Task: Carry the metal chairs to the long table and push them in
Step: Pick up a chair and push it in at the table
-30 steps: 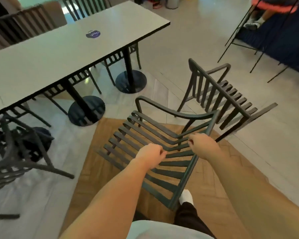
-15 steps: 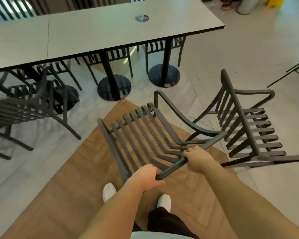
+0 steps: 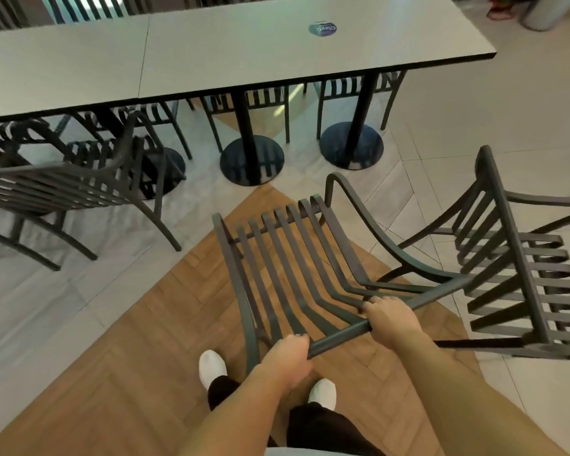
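Observation:
I hold a dark metal slatted chair [image 3: 297,261] by the top rail of its backrest, its seat pointing toward the long grey table [image 3: 211,54]. My left hand [image 3: 288,357] is shut on the rail's left end and my right hand [image 3: 390,319] on its middle. A second metal chair [image 3: 514,274] stands to the right on the tiles. A third metal chair [image 3: 69,192] stands at the left, near the table's edge.
Black pedestal bases [image 3: 251,161] carry the table, and several chairs are pushed in on its far side [image 3: 352,87]. A round sticker [image 3: 323,28] lies on the tabletop. My white shoes [image 3: 213,368] stand on a wooden floor patch bordered by light tiles.
The view has swung so the table now lies straight ahead and closer. The held chair has turned with me, its seat now aimed at the table; both hands keep their grip.

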The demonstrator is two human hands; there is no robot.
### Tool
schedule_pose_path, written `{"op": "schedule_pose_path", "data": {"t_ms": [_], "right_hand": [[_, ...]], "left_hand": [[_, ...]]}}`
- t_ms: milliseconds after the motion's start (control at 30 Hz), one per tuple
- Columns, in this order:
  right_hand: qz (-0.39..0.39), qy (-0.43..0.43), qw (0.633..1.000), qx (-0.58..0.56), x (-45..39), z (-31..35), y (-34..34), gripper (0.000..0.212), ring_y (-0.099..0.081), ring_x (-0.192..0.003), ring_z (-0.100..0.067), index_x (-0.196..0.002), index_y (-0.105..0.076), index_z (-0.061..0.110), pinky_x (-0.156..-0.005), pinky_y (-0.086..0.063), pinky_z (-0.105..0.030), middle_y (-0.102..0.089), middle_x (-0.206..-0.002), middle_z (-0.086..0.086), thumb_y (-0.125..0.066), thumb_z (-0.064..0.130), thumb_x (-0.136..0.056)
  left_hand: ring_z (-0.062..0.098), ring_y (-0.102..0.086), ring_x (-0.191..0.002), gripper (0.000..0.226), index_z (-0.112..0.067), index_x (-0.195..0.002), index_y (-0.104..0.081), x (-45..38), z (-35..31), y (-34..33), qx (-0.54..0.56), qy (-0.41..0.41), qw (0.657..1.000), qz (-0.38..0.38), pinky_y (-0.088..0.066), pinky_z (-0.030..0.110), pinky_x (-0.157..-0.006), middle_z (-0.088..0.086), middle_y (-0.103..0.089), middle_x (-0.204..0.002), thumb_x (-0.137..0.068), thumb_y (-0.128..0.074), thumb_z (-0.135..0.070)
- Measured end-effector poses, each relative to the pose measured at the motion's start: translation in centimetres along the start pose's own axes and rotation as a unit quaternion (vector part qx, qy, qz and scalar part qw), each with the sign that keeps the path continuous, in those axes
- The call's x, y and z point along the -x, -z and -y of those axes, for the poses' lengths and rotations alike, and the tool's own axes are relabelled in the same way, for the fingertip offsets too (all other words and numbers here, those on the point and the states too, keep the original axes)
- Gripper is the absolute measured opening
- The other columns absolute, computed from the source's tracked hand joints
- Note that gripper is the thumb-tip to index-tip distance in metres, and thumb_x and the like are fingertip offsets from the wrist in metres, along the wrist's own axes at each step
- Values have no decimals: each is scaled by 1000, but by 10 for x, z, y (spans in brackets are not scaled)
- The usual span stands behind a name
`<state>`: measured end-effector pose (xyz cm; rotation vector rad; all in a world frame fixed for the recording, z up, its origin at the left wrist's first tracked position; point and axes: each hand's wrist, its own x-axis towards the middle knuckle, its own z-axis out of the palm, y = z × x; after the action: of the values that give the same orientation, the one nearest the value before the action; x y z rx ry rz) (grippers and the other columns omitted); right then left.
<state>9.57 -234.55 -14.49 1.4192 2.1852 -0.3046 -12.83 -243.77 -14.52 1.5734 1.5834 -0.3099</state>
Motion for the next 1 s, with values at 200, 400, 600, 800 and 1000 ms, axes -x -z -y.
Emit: {"op": "schedule_pose_path", "data": {"t_ms": [200, 400, 600, 800, 1000], "right_hand": [[-12, 1, 1000, -22, -30, 50, 27, 23, -61, -116, -22, -121, -65, 22, -103, -45, -36, -66, -121, -1, -58, 22, -99], [-1, 12, 1000, -23, -71, 130, 58, 24, -62, -113, -27, -118, -65, 15, -97, -45, -38, -66, -120, -8, -49, 13, -100], [-6, -3, 1000, -28, -115, 199, 94, 23, -63, -112, -26, -117, -65, 15, -98, -44, -38, -67, -118, -6, -49, 13, -101], [-9, -23, 999, -41, -164, 237, 133, 21, -63, -114, -24, -118, -66, 16, -100, -46, -38, -67, -118, -4, -57, 16, -100], [7, -23, 999, -44, -225, 256, 169, 23, -61, -115, -25, -122, -64, 16, -102, -46, -38, -64, -120, -6, -58, 19, -100]], "left_hand": [[29, -64, -109, 34, -19, -135, -57, 1, 52, 48, -37, 20, 999, -20, -54, 41, -93, 9, -66, -123, -101, -52, -19], [32, -61, -116, 41, -20, -142, -53, 2, 133, 108, -101, 43, 994, -29, -52, 43, -98, 9, -64, -129, -102, -45, -13], [28, -61, -118, 50, -27, -149, -48, -5, 205, 158, -109, 44, 992, -39, -52, 43, -101, 7, -64, -132, -103, -44, -8], [32, -65, -111, 45, -26, -143, -52, -30, 256, 217, -135, 16, 991, -16, -55, 45, -95, 10, -66, -127, -102, -46, -9], [32, -65, -109, 43, -27, -140, -55, -64, 286, 277, -141, 32, 989, -9, -55, 46, -93, 9, -67, -123, -101, -48, -10]]}}
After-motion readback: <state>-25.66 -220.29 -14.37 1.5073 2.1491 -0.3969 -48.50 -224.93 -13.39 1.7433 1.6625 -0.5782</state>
